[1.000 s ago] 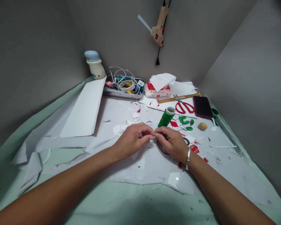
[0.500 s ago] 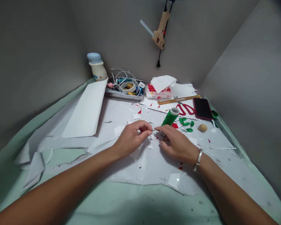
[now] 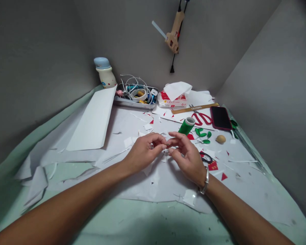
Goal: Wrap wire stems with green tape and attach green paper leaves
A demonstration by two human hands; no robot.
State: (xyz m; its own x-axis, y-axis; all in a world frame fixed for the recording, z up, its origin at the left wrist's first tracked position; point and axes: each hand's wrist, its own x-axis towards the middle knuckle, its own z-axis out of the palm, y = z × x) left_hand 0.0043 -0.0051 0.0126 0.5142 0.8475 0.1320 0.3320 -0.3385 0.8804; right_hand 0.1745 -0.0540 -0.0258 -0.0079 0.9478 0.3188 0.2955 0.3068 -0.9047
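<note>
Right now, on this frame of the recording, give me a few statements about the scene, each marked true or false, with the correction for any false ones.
1. The bangle is on the left wrist. False: the metal bangle is on the right wrist.
2. The green thread spool is just beyond the right hand. True.
3. The hot glue gun lies on the paper. False: the hot glue gun hangs on the wall.
4. The red-handled scissors lie next to the phone. True.
5. The two hands are well apart. False: the left hand and the right hand come together at the fingertips.
</note>
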